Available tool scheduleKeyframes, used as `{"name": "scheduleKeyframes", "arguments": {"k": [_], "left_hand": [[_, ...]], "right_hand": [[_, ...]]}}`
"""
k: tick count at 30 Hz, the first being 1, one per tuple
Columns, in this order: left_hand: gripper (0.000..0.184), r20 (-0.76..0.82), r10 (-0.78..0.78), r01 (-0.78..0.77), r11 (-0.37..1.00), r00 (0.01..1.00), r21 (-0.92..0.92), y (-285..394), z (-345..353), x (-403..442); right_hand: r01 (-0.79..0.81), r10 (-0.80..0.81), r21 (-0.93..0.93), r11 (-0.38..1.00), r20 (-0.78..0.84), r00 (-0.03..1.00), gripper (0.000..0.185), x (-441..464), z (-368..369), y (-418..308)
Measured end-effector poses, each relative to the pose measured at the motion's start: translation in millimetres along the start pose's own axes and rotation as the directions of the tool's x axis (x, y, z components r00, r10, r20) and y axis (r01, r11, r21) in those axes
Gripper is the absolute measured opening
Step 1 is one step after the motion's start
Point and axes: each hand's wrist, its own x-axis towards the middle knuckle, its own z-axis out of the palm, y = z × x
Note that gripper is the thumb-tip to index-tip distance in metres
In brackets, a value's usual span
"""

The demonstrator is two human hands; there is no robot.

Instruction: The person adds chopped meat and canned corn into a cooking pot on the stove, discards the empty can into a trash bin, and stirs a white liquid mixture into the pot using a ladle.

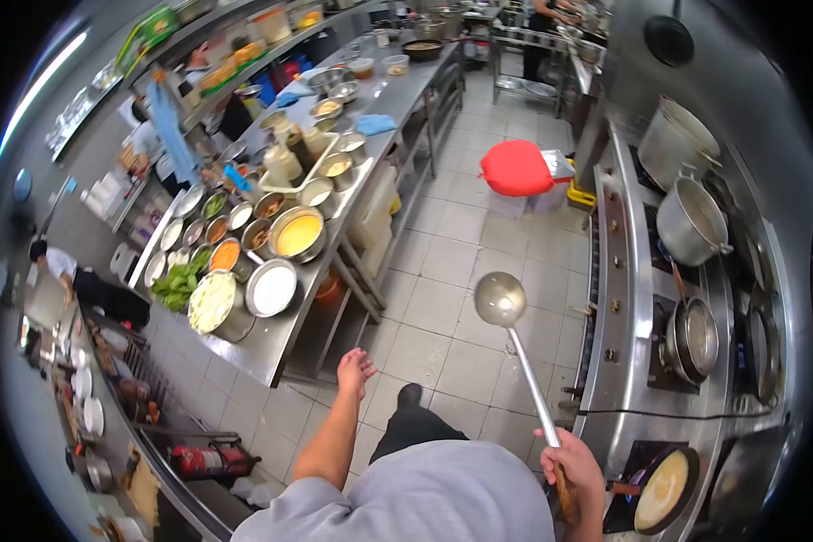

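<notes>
My right hand [576, 470] is closed round the handle of a long metal ladle [500, 301], whose bowl points forward over the floor and looks wet inside. A brown wooden-looking end shows below that hand. My left hand [356, 373] hangs free near the corner of the steel table, fingers apart and holding nothing. To the right of my right hand, a frying pan [688, 477] sits on the stove with a pale yellow layer [661, 492] in it, perhaps egg or batter.
The steel table [266, 357] on my left bears bowls of white powder [275, 289], yellow liquid [299, 235] and shredded white food [212, 303]. Tall pots [692, 219] line the stove [637, 384]. A red-lidded bin [517, 169] stands ahead on the tiled floor. People work left and far ahead.
</notes>
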Motion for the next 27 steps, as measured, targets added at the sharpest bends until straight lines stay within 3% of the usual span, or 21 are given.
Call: {"name": "scheduleKeyframes", "arguments": {"k": [3, 5, 6, 8, 12, 14, 18, 20, 21, 23, 25, 27], "left_hand": [[0.022, -0.027, -0.049, 0.049, 0.999, 0.998, 0.004, -22, -15, -10], [0.021, 0.067, -0.206, 0.191, 0.965, 0.976, 0.182, -36, -30, -16], [0.021, 0.052, -0.201, 0.19, 0.968, 0.978, 0.165, -42, -39, -21], [0.023, 0.142, -0.337, 0.252, 0.872, 0.931, 0.42, -48, -58, -27], [0.027, 0.061, -0.368, 0.291, 0.815, 0.928, 0.501, -57, -111, -30], [0.026, 0.023, -0.36, 0.292, 0.79, 0.933, 0.539, -67, -148, -24], [0.025, -0.073, -0.336, 0.296, 0.684, 0.939, 0.667, -75, -216, -17], [0.025, -0.084, -0.35, 0.316, 0.684, 0.933, 0.657, -66, -239, -16], [0.026, -0.099, -0.364, 0.337, 0.678, 0.926, 0.653, -61, -251, -17], [0.024, -0.103, -0.381, 0.346, 0.652, 0.919, 0.675, -51, -270, -15], [0.023, -0.103, -0.391, 0.348, 0.633, 0.915, 0.691, -40, -283, -6], [0.024, -0.073, -0.324, 0.297, 0.725, 0.943, 0.622, -35, -302, -4]], "right_hand": [[-0.017, 0.029, -0.105, 0.994, 0.114, 0.993, 0.045, 26, 40, -39], [-0.007, 0.04, -0.172, 0.985, 0.188, 0.981, 0.049, 47, 70, -53], [-0.002, 0.045, -0.195, 0.981, 0.218, 0.975, 0.049, 58, 89, -59], [-0.009, 0.07, -0.23, 0.973, 0.256, 0.964, 0.047, 81, 122, -64], [0.04, 0.089, -0.36, 0.932, 0.334, 0.938, 0.04, 134, 183, -65], [0.152, 0.048, -0.444, 0.883, 0.409, 0.911, 0.042, 159, 215, -62], [0.176, 0.045, -0.561, 0.809, 0.358, 0.933, 0.048, 197, 278, -54], [0.248, -0.035, -0.704, 0.666, 0.303, 0.952, 0.055, 211, 302, -46], [0.244, -0.03, -0.705, 0.665, 0.301, 0.953, 0.055, 216, 312, -42], [0.362, -0.237, -0.875, 0.321, 0.295, 0.925, 0.06, 227, 331, -36], [0.349, -0.263, -0.902, 0.254, 0.283, 0.923, 0.061, 236, 346, -31], [0.322, -0.278, -0.926, 0.198, 0.263, 0.924, 0.062, 242, 357, -24]]}}
